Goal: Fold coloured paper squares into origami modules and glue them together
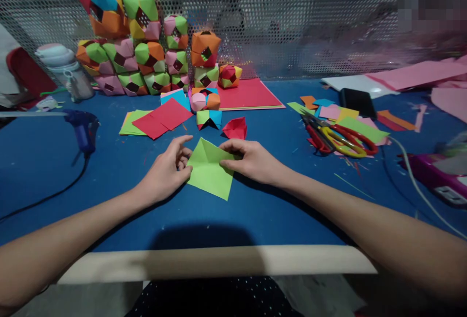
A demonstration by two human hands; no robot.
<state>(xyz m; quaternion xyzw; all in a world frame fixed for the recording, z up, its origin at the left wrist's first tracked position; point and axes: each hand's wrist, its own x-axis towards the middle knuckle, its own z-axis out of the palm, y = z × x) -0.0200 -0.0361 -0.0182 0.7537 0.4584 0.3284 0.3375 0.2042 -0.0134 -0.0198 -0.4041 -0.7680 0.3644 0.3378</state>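
Note:
A square of light green paper with crease lines lies on the blue table in front of me, its far edge raised along a fold. My right hand pinches the paper's right edge between thumb and fingers. At the left edge, my left hand rests with its fingers apart, the thumb and fingertips close to the paper or just touching it. Just beyond the sheet sits a small folded red paper piece. Behind that stands a multicoloured folded paper unit.
Stacked paper balls stand against the perforated metal screen. Red and green paper squares lie at left, near a blue glue gun. Scissors rest on scraps at right, by a black phone-like object.

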